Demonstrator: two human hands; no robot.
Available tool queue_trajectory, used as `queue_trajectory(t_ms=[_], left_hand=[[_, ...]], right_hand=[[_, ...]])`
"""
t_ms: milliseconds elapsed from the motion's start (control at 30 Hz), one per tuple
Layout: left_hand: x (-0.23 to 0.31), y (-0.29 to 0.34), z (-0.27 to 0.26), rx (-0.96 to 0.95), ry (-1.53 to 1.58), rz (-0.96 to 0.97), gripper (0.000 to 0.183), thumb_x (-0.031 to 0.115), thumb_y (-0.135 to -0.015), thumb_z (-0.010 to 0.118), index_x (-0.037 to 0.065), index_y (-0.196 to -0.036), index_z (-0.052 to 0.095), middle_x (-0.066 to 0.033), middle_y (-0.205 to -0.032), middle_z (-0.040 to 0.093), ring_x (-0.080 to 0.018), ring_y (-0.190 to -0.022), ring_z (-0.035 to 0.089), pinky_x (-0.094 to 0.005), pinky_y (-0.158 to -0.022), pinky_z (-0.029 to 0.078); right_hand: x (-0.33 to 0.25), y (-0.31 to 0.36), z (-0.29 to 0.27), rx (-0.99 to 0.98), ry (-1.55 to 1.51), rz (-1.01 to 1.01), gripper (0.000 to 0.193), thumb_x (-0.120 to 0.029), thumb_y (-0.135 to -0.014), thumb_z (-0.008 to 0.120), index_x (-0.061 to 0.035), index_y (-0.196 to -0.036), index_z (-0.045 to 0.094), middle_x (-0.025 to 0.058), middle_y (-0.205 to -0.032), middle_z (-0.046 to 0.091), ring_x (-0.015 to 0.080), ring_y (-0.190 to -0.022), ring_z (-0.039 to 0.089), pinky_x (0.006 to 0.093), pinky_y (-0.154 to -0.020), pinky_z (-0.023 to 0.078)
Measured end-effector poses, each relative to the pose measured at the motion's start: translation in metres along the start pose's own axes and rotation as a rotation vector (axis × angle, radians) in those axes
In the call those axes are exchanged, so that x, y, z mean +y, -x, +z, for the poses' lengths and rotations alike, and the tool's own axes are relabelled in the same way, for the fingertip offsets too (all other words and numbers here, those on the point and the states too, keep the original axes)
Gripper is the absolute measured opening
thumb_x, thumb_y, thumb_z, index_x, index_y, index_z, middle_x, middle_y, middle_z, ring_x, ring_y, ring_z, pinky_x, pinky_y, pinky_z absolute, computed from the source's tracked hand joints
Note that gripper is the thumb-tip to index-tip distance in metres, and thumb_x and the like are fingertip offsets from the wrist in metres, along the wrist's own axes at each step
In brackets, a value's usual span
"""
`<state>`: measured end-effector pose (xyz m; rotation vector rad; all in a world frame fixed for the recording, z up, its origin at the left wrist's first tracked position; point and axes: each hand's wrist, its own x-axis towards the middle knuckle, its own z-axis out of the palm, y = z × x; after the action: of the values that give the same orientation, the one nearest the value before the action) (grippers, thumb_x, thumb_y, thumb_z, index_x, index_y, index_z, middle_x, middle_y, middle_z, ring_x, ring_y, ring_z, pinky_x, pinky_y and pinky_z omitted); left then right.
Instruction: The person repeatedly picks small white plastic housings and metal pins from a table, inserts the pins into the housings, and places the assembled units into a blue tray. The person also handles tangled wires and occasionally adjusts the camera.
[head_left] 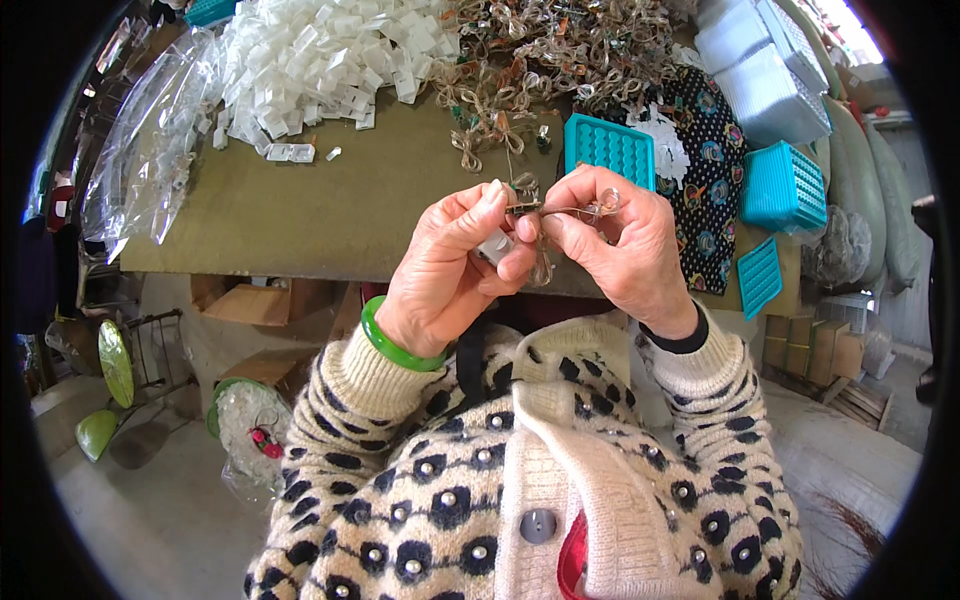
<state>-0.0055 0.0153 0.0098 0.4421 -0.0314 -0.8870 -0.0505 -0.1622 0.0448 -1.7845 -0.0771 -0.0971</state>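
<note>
The left hand [432,258] has its thumb and forefinger clamped on a small dark part [522,209], at the middle of the view above the desk [320,225], while its lower fingers curl round a white case [494,246], probably tucked there to leave the fingertips free. The right hand [640,240] pinches thumb and forefinger together on thin wire [607,202], seemingly to steady it; the exact contact is hard to see. From the hands, the case heap [320,60] lies toward eleven o'clock and the wire heap [560,50] at twelve, both apparently left within easy reach. A teal tray [610,145] sits near, at two o'clock. By count: two hands, one dark part and one case held; two single teal trays, the other [760,277] between three and four o'clock; one tray stack [785,190] at three. Both heaps are too jumbled to count.
</note>
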Motion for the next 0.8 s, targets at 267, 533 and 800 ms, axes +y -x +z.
queue_trajectory(t_ms=[267,533,800], left_hand=[[-0.004,0.004,-0.004,0.019,-0.038,-0.014,0.021,0.026,-0.098,0.058,0.006,-0.097,0.057,-0.0060,-0.083,0.059,-0.0112,-0.059,0.049,-0.0203,-0.044,0.033],[-0.003,0.007,-0.004,-0.038,0.078,-0.017,0.024,0.025,-0.098,0.060,0.006,-0.085,0.055,-0.0072,-0.081,0.061,-0.0126,-0.060,0.052,-0.0202,-0.046,0.032],[0.003,0.013,-0.003,-0.058,0.062,-0.071,0.024,0.027,-0.096,0.062,0.007,-0.086,0.055,-0.0031,-0.074,0.054,-0.0188,-0.066,0.061,-0.0274,-0.046,0.046]], right_hand=[[-0.003,0.000,0.005,0.004,-0.029,0.019,0.003,0.003,-0.084,0.062,0.0013,-0.086,0.059,0.0044,-0.080,0.065,0.0082,-0.070,0.062,0.0231,-0.061,0.051],[0.004,-0.004,0.005,-0.065,-0.624,0.180,0.010,0.007,-0.080,0.050,0.0010,-0.085,0.057,0.0056,-0.079,0.061,0.0089,-0.068,0.060,0.0246,-0.062,0.050],[-0.019,-0.005,0.015,-0.035,0.408,-0.403,0.015,0.008,-0.080,0.064,-0.0012,-0.092,0.062,0.0125,-0.085,0.063,0.0281,-0.074,0.064,0.0331,-0.066,0.052]])
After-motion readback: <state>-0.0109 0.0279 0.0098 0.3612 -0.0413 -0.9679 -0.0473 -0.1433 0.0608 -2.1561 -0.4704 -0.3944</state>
